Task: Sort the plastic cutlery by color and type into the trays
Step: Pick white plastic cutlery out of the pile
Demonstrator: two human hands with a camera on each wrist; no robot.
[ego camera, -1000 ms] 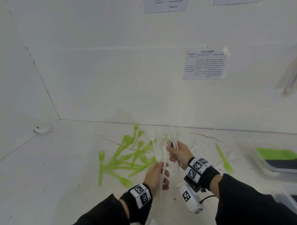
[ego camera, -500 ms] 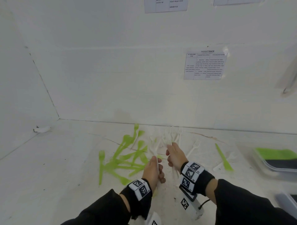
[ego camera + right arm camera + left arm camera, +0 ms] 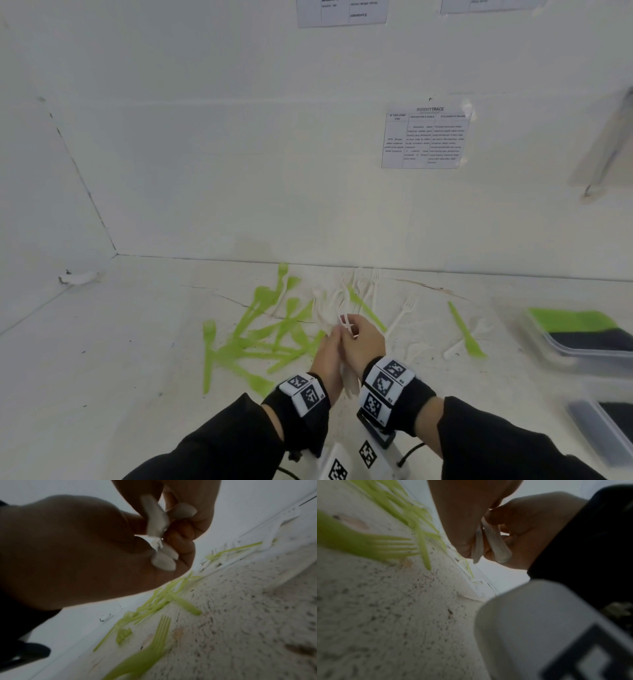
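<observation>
My left hand (image 3: pixel 325 354) and right hand (image 3: pixel 364 337) are pressed together above the table, both gripping one bunch of white forks (image 3: pixel 334 303) that fans up and away from them. In the left wrist view the white handles (image 3: pixel 496 545) stick out below the curled fingers. The right wrist view shows the handle ends (image 3: pixel 157 520) pinched between both hands. A pile of green cutlery (image 3: pixel 267 337) lies on the table just left of my hands. A green knife (image 3: pixel 466 330) and loose white forks (image 3: pixel 404 308) lie to the right.
A clear tray (image 3: pixel 582 349) holding green cutlery stands at the right edge, with a second tray (image 3: pixel 603 431) nearer to me. The white wall (image 3: pixel 308 188) closes the back, and a side wall stands at the left. A paper sheet (image 3: pixel 424 138) hangs on the wall.
My left hand has carried its white piece over to the right hand's bunch. Both hands now clasp the bundle together, lower and closer to me.
</observation>
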